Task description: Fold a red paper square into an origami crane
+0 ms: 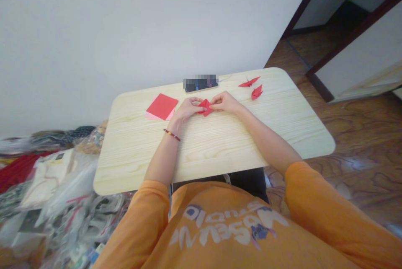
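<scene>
Between my hands, over the middle of the table, is a small piece of folded red paper (205,107) with a diamond-like outline. My left hand (188,109) pinches its left edge between thumb and fingers. From the other side, my right hand (223,102) grips the right edge with its fingertips. Parts of the folds are hidden behind the fingers. To the left of my left hand lies a stack of square red paper (162,106), with pink paper (151,116) showing beneath it. Two folded red paper cranes, one with spread wings (249,82) and one more compact (256,92), rest beyond my right hand.
A phone (201,84), partly pixelated, lies near the table's back edge with a pale cable (225,78). The light wooden table (220,147) stands against a white wall (157,26). Plastic bags and clothes (72,189) are piled on the left; a doorway opens at the upper right.
</scene>
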The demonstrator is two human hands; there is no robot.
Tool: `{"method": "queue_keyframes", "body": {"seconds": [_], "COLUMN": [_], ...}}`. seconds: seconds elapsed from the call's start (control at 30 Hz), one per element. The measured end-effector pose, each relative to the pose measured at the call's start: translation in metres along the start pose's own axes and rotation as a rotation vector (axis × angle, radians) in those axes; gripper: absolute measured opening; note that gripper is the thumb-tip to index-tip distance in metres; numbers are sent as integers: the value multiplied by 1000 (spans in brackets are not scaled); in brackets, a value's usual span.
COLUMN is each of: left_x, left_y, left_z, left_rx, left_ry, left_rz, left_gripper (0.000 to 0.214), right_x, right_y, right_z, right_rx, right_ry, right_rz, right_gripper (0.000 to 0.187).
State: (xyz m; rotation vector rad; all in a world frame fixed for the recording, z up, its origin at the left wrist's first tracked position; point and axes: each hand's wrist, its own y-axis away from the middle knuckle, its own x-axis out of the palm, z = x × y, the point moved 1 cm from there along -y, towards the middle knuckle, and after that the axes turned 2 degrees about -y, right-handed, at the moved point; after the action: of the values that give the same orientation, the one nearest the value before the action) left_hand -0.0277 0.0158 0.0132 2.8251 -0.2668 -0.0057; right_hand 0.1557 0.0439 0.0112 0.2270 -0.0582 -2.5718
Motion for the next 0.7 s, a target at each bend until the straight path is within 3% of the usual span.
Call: {"method": "queue_keyframes", "body": {"seconds": [0.37, 0.57, 0.7], "left_x": [-1, 1, 3], "left_y": [-2, 1, 3], "left_z": [3, 0, -1], "left_rx": [-63, -68, -64], "left_ry": [-24, -31, -30], "left_rz": [139, 149, 128], "left_gripper": [39, 41, 41], "right_x": [-3, -4, -6], "right_y": [0, 1, -3], "right_z": [3, 7, 5], "right_rx": [-21, -15, -9], "right_ry": [-80, -120, -189], "right_rz": [25, -1, -84], "right_gripper": [23, 17, 18]}}
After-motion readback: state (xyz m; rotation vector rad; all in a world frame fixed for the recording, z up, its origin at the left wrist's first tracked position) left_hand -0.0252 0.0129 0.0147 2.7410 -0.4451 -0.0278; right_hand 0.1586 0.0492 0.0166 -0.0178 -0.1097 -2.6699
